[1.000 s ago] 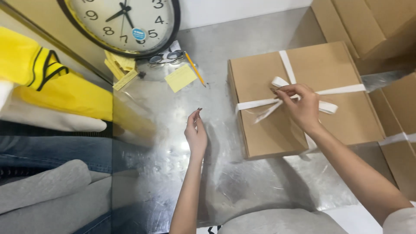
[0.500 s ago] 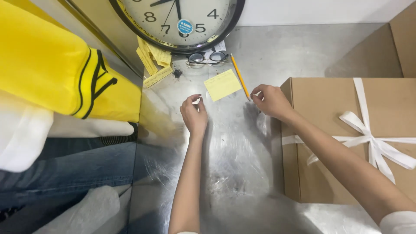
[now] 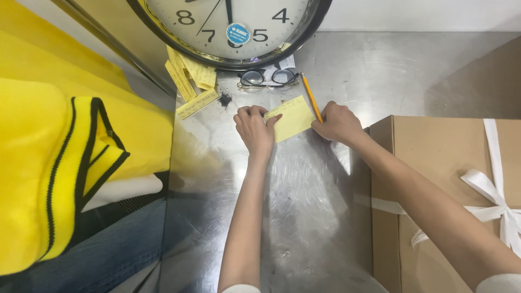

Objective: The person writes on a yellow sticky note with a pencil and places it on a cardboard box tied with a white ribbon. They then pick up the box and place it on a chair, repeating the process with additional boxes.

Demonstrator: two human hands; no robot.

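Basically small yellow sticky note (image 3: 293, 118), lying flat btwn hands.

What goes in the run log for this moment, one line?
left hand: on yellow note | right hand: at pencil | nearby: glasses, clock, ribboned box

The one camera sits on my head, looking steeply down and close at the metal table (image 3: 304, 217). My arms enter from the bottom edge; the clock (image 3: 228, 27) fills the top.
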